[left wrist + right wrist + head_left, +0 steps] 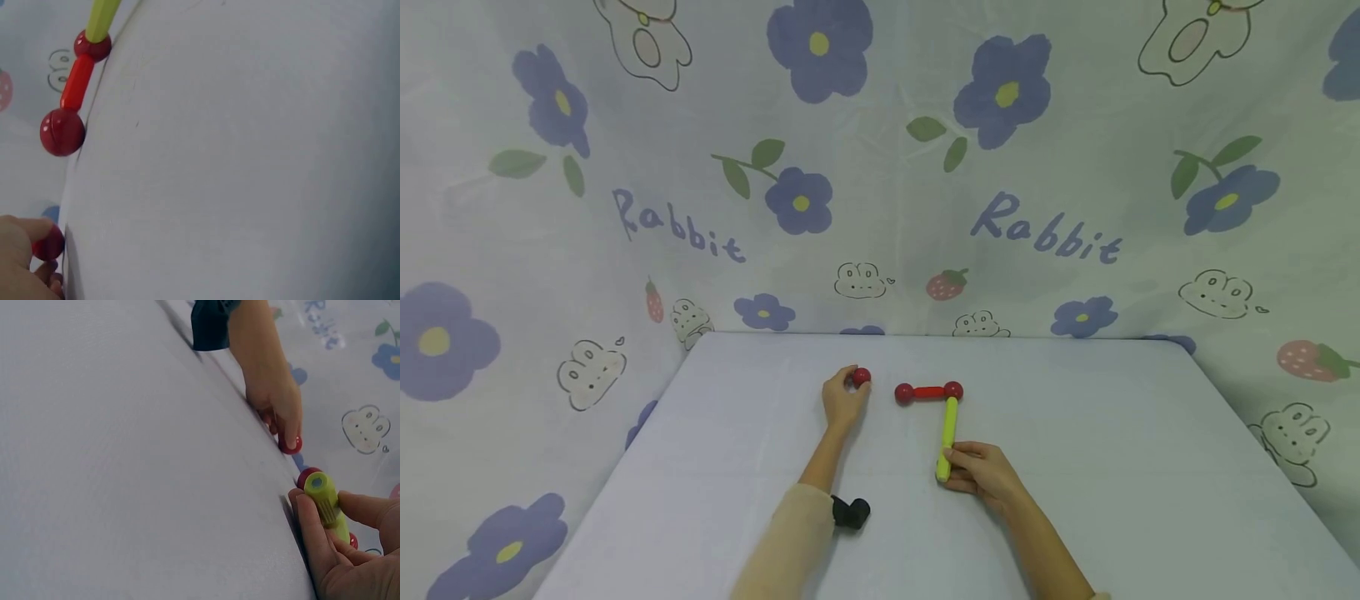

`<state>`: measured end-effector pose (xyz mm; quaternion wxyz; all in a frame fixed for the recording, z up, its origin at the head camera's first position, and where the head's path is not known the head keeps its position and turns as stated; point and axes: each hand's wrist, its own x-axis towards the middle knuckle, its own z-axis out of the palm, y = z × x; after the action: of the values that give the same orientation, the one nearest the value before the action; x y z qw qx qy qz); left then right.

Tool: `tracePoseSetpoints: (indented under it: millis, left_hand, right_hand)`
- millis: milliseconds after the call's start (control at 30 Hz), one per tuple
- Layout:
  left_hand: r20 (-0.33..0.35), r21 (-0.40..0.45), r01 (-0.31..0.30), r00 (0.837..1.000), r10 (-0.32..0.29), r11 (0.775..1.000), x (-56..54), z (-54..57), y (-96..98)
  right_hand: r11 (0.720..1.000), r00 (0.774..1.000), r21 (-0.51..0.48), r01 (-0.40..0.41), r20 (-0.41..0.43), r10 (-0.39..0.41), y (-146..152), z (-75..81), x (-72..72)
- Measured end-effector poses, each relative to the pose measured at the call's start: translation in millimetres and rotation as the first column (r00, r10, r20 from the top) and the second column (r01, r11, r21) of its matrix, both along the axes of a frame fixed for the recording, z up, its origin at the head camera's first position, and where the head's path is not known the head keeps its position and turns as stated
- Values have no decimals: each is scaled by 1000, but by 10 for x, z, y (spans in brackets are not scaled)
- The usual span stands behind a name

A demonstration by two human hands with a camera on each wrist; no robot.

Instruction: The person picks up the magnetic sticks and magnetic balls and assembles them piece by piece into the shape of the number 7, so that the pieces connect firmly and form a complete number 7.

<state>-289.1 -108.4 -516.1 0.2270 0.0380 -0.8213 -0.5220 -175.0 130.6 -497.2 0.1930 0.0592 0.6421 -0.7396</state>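
Note:
My left hand (844, 400) pinches a loose red ball (862, 377) between thumb and fingers, left of a joined piece. That piece is a short red rod (928, 392) with a red ball (904, 393) on its left end and another red ball (953, 390) on its right. From the right ball a longer yellow-green rod (951, 423) runs toward me, forming a corner. My right hand (988, 473) grips this rod near its free end, thumb on one side and fingers on the other. In the right wrist view, the end face of the yellow-green rod (320, 484) shows a small round inset.
The pieces are over a white table (1150, 467). A black wrist device (852, 512) sticks out beside the left sleeve (790, 542). Behind the table's far edge hangs a patterned cloth (895, 208) with flowers and rabbits, which also runs along both sides.

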Motion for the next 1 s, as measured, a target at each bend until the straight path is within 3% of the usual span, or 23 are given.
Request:
tracePoseSetpoints:
  millis: [200,367,633,867,1000]
  left_hand:
    - [45,-1,-2,999,2,1000,28,3,-19]
    - [98,54,33,994,-38,998,91,21,-61]
    - [90,55,98,991,-103,994,257,98,-100]
    - [157,130,173,969,-193,976,437,160,-107]
    - [151,148,209,961,-231,967,552,197,-83]
  right_hand:
    - [1000,1000,-4,-16,-4,16,4,6,2]
    - [1000,1000,-10,-20,3,20,7,7,-6]
    - [1000,1000,-5,-28,3,28,32,19,-9]
    - [999,999,-15,-36,4,36,41,21,-10]
    - [999,1000,-23,-29,9,30,41,13,-10]
